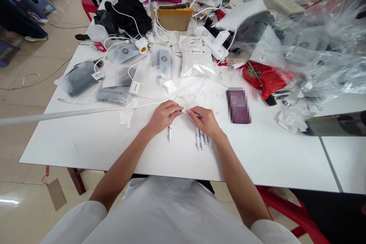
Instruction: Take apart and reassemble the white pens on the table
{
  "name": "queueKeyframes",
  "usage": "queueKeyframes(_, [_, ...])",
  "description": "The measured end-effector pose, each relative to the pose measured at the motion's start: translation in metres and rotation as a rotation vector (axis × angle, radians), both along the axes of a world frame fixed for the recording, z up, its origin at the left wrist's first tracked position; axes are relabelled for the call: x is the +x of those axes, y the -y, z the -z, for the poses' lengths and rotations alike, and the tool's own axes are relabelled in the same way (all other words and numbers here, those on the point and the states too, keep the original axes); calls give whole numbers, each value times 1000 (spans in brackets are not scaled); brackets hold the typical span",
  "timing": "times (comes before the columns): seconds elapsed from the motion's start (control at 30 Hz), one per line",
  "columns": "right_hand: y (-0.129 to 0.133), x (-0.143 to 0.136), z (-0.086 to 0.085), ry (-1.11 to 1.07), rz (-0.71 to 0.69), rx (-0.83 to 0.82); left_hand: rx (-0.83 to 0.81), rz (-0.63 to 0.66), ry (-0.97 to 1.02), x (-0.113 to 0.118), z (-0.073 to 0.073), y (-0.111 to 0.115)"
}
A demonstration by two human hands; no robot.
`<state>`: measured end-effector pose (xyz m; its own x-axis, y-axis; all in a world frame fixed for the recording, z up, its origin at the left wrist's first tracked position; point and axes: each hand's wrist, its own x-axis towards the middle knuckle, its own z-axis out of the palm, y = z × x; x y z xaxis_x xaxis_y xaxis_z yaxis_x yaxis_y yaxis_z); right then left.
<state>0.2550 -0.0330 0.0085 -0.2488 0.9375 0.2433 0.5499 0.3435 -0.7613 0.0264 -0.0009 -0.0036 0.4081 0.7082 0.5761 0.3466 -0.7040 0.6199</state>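
Above the white table, both hands meet fingertip to fingertip. My left hand is closed around a slim dark-and-clear pen piece that shows only in part between the fingers. My right hand pinches another slim pen piece, its pale tip pointing toward the left hand. Whether the two pieces touch is too small to tell. One clear-and-white pen lies just below my left hand. Several similar pens lie side by side under my right hand, partly covered by it.
A phone lies to the right. White cable crosses in front of plastic-wrapped packages at the back left. Behind are a white parcel and a cardboard box. Red bag, crumpled tissue and clear plastic crowd the right.
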Motion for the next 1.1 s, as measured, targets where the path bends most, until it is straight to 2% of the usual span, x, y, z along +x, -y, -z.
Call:
queueKeyframes(0.43, [0,2,2,51,-23,-20,9,-17,-14,-1,3,-1])
queueKeyframes(0.63, [-1,1,-1,89,-68,21,12,-5,-7,1,3,0])
queueKeyframes(0.73, [-1,1,-1,66,-55,46,-99,-55,11,0,-2,0])
queueKeyframes(0.83, [-2,2,0,52,-25,124,-289,-120,22,-3,-9,0])
queueKeyframes(0.9, [-3,3,1,57,-13,162,-381,-108,50,-4,-14,0])
queueKeyframes(1.0, [-4,4,1,60,-15,159,-420,-48,125,-4,-19,1])
queueKeyframes(1.1, [-4,4,0,56,-12,150,-507,-85,184,-2,-19,2])
